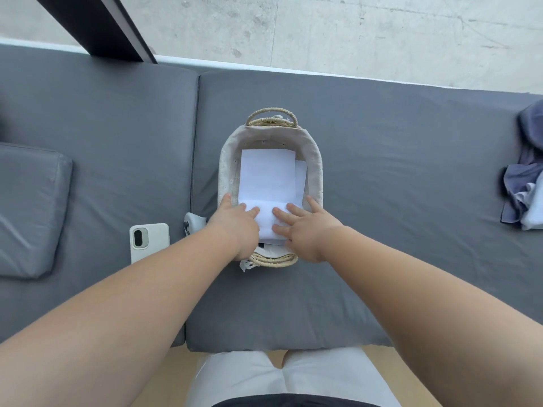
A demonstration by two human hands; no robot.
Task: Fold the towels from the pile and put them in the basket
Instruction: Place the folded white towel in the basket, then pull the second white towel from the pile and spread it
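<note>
1. Since the pile lies well right of the basket, your right hand is nearer for the next towel.
2. Inside the basket, the folded white towel runs lengthwise along it.
3. Your right hand and left hand lie flat, fingers straight, pressing the towel's near end and gripping nothing.

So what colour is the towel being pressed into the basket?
White. The head view shows the folded towel plainly inside the cloth-lined basket.
</note>
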